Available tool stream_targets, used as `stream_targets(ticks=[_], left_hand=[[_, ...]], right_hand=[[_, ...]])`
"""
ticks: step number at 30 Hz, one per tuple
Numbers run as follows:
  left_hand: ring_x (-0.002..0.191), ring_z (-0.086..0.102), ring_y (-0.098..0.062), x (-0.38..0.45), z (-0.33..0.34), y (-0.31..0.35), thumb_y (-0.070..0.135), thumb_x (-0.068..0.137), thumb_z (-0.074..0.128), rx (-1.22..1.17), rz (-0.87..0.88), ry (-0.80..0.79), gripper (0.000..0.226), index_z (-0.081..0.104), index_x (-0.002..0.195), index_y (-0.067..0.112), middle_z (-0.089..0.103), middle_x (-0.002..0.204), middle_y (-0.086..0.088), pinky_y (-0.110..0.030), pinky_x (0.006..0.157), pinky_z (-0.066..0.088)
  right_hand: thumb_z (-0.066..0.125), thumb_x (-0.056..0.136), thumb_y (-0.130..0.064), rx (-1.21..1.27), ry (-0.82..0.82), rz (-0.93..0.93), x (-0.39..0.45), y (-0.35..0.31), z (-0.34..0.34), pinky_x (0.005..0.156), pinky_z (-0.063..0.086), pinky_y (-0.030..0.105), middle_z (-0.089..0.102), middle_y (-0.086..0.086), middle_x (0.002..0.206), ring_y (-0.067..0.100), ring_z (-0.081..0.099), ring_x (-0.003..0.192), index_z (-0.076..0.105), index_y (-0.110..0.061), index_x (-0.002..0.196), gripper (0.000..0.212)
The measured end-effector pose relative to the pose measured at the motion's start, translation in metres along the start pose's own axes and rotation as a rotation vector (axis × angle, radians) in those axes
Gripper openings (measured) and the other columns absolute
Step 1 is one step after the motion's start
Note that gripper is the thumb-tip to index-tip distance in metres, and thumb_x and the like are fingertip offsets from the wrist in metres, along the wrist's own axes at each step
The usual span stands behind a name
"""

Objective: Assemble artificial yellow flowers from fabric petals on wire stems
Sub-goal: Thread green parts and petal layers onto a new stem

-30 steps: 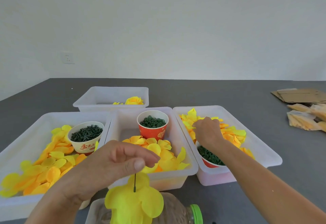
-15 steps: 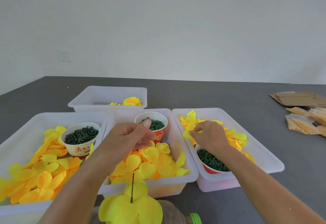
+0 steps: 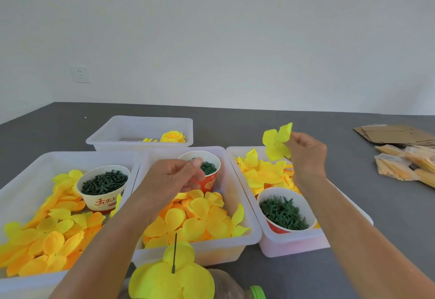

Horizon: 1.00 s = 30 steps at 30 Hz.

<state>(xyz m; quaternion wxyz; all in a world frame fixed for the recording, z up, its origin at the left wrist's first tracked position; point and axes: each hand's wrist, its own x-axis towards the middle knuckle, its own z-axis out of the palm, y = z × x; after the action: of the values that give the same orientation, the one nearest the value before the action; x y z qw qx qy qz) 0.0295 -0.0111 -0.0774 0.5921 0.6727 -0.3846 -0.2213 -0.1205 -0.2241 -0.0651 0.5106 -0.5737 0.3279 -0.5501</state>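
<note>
Between the right hand's (image 3: pixel 306 151) fingertips, a yellow petal piece (image 3: pixel 276 142) is now hanging lifted above the right bin (image 3: pixel 348 207), no longer down among its petals. Below it, that bin's cup (image 3: pixel 286 211) is holding green pieces. Further left, the left hand (image 3: pixel 174 178) is curling, seemingly holding nothing, over the middle bin (image 3: pixel 253 228), above the wire stem (image 3: pixel 174 253).

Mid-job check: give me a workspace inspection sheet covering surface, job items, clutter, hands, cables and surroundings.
Surface: grey table.
Job's things: four white bins with yellow petals; three cups of green parts; finished flower in far bin; stem upright through petals near the bottom edge.
Clutter: cardboard, packets, right.
Hands: right hand pinches a petal piece; left hand curled by the orange cup, contents unclear.
Cables: nothing seen.
Surroundings: white wall, socket.
</note>
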Motion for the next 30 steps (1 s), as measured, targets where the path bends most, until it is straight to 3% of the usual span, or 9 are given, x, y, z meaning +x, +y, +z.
stream_targets(ticks=[4,7,9,13,17,21,23,26,30], left_hand=[[0.077,0.071,-0.018,-0.003,-0.005,0.008,0.035,0.085,0.060,-0.036,0.022,0.058,0.029,0.073,0.082,0.009,0.074,0.083,-0.004,-0.029,0.077,0.056],[0.076,0.070,-0.014,-0.012,-0.009,0.020,0.043,0.072,0.062,-0.071,0.059,0.101,0.036,0.072,0.083,0.010,0.074,0.085,-0.005,-0.021,0.067,0.056],[0.077,0.070,-0.013,-0.020,-0.014,0.029,0.048,0.064,0.063,-0.121,0.073,0.107,0.044,0.072,0.084,0.011,0.074,0.087,-0.003,-0.017,0.061,0.053],[0.085,0.070,-0.021,-0.041,-0.021,0.049,0.058,0.056,0.063,-0.164,0.072,0.005,0.060,0.074,0.087,0.008,0.074,0.091,-0.009,-0.023,0.068,0.056],[0.079,0.069,-0.025,-0.063,-0.024,0.061,0.052,0.052,0.070,-0.179,0.088,-0.039,0.063,0.071,0.086,-0.001,0.073,0.086,-0.017,-0.026,0.070,0.056],[0.079,0.067,-0.022,-0.080,-0.029,0.058,0.036,0.046,0.087,-0.148,0.016,0.015,0.052,0.072,0.086,0.006,0.073,0.085,-0.012,-0.041,0.082,0.055],[0.081,0.068,-0.025,-0.088,-0.029,0.058,0.051,0.053,0.081,-0.189,-0.038,0.016,0.054,0.073,0.086,0.010,0.073,0.089,-0.014,-0.044,0.082,0.055],[0.077,0.069,-0.025,-0.098,-0.028,0.058,0.065,0.045,0.064,-0.225,-0.078,0.053,0.056,0.076,0.073,0.019,0.074,0.082,-0.009,-0.042,0.076,0.057],[0.074,0.068,-0.030,-0.105,-0.025,0.052,0.023,0.071,0.069,-0.224,-0.055,0.085,0.026,0.070,0.089,0.004,0.073,0.083,-0.015,-0.042,0.071,0.057]], right_hand=[[0.058,0.087,-0.001,0.276,-0.129,0.188,-0.013,-0.025,0.006,0.057,0.057,0.028,0.066,0.002,0.064,0.018,0.060,0.063,0.065,-0.011,0.077,0.016],[0.050,0.089,0.002,0.485,-0.353,0.358,-0.036,-0.042,0.016,0.058,0.059,0.033,0.066,0.009,0.073,0.022,0.063,0.066,0.063,-0.007,0.082,0.017],[0.051,0.087,-0.001,0.510,-0.507,0.404,-0.056,-0.052,0.025,0.058,0.059,0.034,0.067,0.008,0.072,0.022,0.066,0.065,0.064,-0.008,0.083,0.015],[0.054,0.085,-0.004,0.431,-0.699,0.427,-0.099,-0.063,0.047,0.059,0.058,0.033,0.068,0.007,0.067,0.020,0.065,0.061,0.064,-0.007,0.079,0.012],[0.058,0.084,-0.003,0.389,-0.718,0.450,-0.126,-0.069,0.061,0.056,0.058,0.032,0.069,0.010,0.067,0.020,0.066,0.058,0.067,-0.007,0.075,0.012],[0.060,0.082,-0.001,0.311,-0.699,0.464,-0.138,-0.071,0.062,0.049,0.055,0.026,0.068,0.007,0.062,0.015,0.064,0.051,0.071,-0.011,0.062,0.025],[0.063,0.079,-0.004,0.267,-0.694,0.466,-0.143,-0.072,0.061,0.050,0.056,0.027,0.069,0.007,0.064,0.015,0.065,0.053,0.073,-0.012,0.062,0.021],[0.064,0.080,-0.003,0.220,-0.668,0.467,-0.147,-0.071,0.058,0.047,0.054,0.026,0.067,0.006,0.061,0.014,0.062,0.050,0.070,-0.012,0.070,0.014],[0.064,0.080,-0.007,0.204,-0.716,0.483,-0.152,-0.074,0.052,0.052,0.056,0.029,0.069,0.010,0.070,0.019,0.065,0.057,0.070,-0.008,0.079,0.006]])
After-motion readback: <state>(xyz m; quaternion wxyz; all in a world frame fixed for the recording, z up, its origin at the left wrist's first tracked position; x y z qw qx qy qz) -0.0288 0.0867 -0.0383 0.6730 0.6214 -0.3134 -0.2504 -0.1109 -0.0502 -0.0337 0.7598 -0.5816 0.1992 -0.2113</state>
